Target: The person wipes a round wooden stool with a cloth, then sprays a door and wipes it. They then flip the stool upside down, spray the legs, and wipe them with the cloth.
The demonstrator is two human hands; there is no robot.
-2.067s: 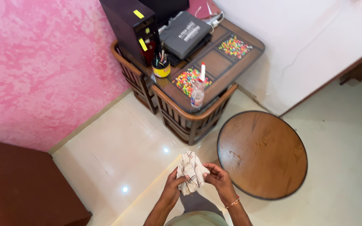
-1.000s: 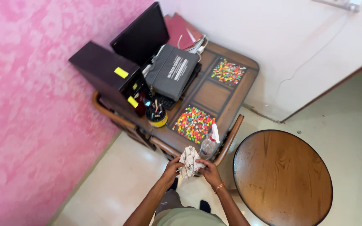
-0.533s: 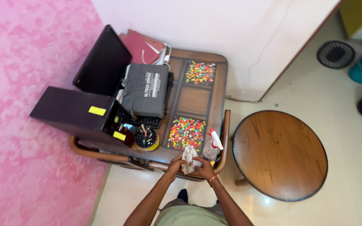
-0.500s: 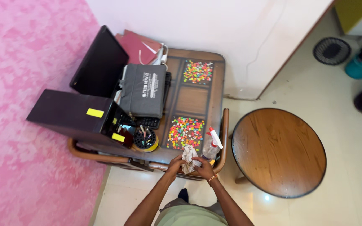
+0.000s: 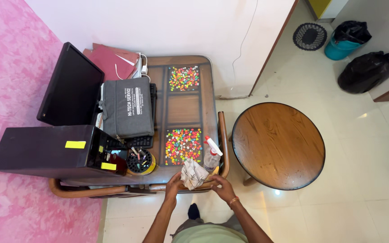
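Observation:
A crumpled white checked cloth [image 5: 192, 174] is held in front of me at the near edge of a wooden desk [image 5: 209, 105]. My left hand [image 5: 174, 182] grips its left side. My right hand [image 5: 221, 186] holds its lower right side, a bangle on the wrist. Just beyond the cloth stands a clear spray bottle [image 5: 211, 155] with a white and red nozzle, on the desk's near right corner. Colourful beads [image 5: 183, 145] show under the desk's glass panel beside it.
On the desk sit a black computer tower [image 5: 46, 151], a monitor [image 5: 69, 87], a grey bag [image 5: 127, 107] over a keyboard, a pen holder [image 5: 142, 162] and red folders [image 5: 112, 57]. A round wooden table [image 5: 278, 144] stands to the right. A black sack [image 5: 366, 70] and teal bin [image 5: 346, 41] lie far right.
The view has swung left to right and I have come closer to the desk. Both hands kept hold of the cloth and now sit at the desk's near edge by the spray bottle.

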